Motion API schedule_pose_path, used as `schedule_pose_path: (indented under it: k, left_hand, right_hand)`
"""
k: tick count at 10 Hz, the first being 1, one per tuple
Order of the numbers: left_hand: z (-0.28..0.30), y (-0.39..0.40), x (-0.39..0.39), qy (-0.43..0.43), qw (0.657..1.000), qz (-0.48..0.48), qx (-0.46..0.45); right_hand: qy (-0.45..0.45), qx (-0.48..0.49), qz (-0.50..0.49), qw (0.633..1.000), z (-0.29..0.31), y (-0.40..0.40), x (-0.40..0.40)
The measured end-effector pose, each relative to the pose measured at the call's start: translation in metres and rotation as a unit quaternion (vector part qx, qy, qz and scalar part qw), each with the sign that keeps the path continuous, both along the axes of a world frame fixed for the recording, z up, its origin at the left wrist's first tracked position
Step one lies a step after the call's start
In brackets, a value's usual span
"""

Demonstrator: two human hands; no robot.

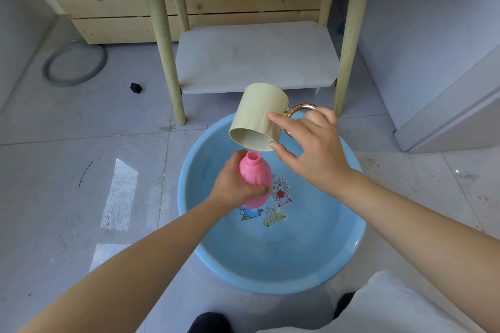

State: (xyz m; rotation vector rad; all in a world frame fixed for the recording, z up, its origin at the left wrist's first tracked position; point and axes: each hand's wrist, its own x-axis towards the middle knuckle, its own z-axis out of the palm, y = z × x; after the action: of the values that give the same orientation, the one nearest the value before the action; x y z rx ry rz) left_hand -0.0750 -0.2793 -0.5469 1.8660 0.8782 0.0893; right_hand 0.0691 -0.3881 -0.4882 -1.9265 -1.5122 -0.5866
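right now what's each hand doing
Left hand: grips the pink bottle, mouth up.
Right hand: holds the tipped cup by its handle, thumb and forefinger on its side.

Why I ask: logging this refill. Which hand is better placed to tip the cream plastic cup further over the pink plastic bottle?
Right. The right hand holds the tilted cream cup, rim above the open pink bottle, which the left hand grips over the blue plastic basin.

Head view, steeply down, close over basin
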Motion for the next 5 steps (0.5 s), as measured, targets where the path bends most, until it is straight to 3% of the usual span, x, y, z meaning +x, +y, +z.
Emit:
schedule_pose_path:
  k: [4,5]
  left_hand:
    - [0.0028,-0.0015,-0.0006,-0.004,1.0,0.002,-0.002]
    - [0.0028,-0.0014,-0.0014,-0.003,1.0,0.004,-0.004]
  right_hand:
    - [-0.007,0.0,0.013,1.0,0.0011,-0.0013,0.0008]
    - [0.027,0.013,0.015,0.999,0.0029,-0.0021,-0.0008]
